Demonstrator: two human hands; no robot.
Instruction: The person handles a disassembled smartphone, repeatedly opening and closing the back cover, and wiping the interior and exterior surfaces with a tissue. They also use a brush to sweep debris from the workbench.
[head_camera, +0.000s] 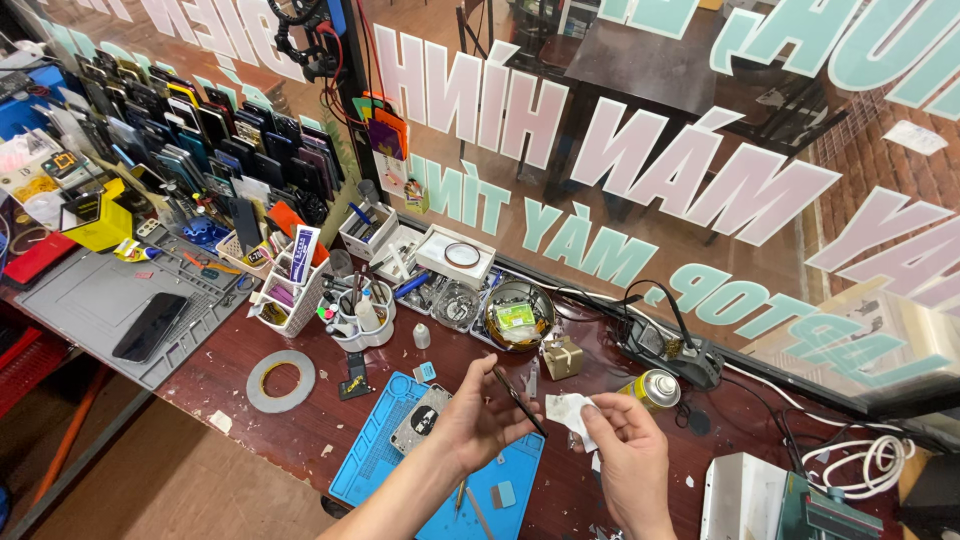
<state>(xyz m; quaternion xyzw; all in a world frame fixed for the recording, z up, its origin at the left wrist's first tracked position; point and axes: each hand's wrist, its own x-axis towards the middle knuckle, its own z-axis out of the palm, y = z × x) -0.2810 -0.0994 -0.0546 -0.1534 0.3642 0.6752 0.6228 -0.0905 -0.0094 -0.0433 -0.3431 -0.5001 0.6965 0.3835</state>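
Observation:
My left hand (478, 418) holds a thin dark phone screen panel (520, 400) on edge above a blue work mat (375, 455). My right hand (628, 445) pinches a crumpled white wipe (570, 412) right beside the panel, touching or nearly touching it. On the mat under my left hand lies an opened phone body (418, 418) with its inside showing. Tweezers and a small grey pad (503, 494) rest on the mat's near end.
A roll of tape (280, 380) lies left of the mat. Behind are a white tool cup (362, 318), a round bowl (517, 315), a yellow spray can (650, 388), a soldering stand (680, 355), and racks of phones (200, 130). A dark phone (150, 326) lies on a grey mat.

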